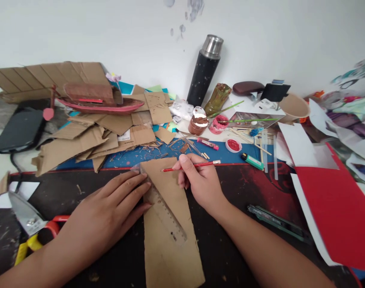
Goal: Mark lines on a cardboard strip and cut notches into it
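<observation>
A long strip of brown cardboard [170,264] lies on the dark mat in front of me. Slantwise across it rests a clear plastic ruler [167,216], its upper end partly under my fingers. My left hand [110,204] is laid over that end with the fingers stretched out, touching the ruler and the strip's left edge. Between thumb and fingers, my right hand [200,180] pinches a red pencil [200,164]. The pencil's tip points left, over the upper part of the strip; whether it touches the cardboard I cannot tell.
Scissors [32,224] lie left by my forearm, a utility knife [278,222] right of the mat. Behind are cardboard scraps [71,148], a model boat [101,102], a black flask [204,72], red paint [232,145] and a green marker [252,161]. Red paper [338,212] lies at right.
</observation>
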`<state>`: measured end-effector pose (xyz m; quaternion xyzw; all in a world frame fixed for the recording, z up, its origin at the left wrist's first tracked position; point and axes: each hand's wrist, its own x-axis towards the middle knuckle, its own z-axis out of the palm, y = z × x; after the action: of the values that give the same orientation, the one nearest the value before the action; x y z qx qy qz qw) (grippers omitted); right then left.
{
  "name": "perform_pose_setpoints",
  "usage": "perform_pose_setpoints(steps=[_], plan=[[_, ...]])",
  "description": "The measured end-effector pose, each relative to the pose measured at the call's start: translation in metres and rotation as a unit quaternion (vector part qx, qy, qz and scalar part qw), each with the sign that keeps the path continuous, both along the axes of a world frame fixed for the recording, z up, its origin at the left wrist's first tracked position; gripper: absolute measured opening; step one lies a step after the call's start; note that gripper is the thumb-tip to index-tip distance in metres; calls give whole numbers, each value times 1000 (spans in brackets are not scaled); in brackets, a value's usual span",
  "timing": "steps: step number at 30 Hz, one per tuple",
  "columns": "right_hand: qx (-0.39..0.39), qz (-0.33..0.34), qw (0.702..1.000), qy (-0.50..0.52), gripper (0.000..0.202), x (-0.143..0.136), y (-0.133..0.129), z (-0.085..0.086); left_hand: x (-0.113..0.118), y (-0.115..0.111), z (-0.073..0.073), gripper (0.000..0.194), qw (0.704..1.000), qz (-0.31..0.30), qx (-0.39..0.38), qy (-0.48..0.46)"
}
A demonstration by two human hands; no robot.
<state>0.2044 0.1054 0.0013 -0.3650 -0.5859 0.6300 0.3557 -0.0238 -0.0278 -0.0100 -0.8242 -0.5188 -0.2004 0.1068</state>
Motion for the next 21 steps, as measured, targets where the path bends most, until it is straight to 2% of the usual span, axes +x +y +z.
perform_pose_setpoints(steps=[9,21], plan=[[-11,2,1000,-9,57,-1,-2,0,1,0,2,37,1000,-15,15,15],[-19,7,1000,-16,59,-1,-4,-1,2,-2,-7,40,1000,7,2,-12]])
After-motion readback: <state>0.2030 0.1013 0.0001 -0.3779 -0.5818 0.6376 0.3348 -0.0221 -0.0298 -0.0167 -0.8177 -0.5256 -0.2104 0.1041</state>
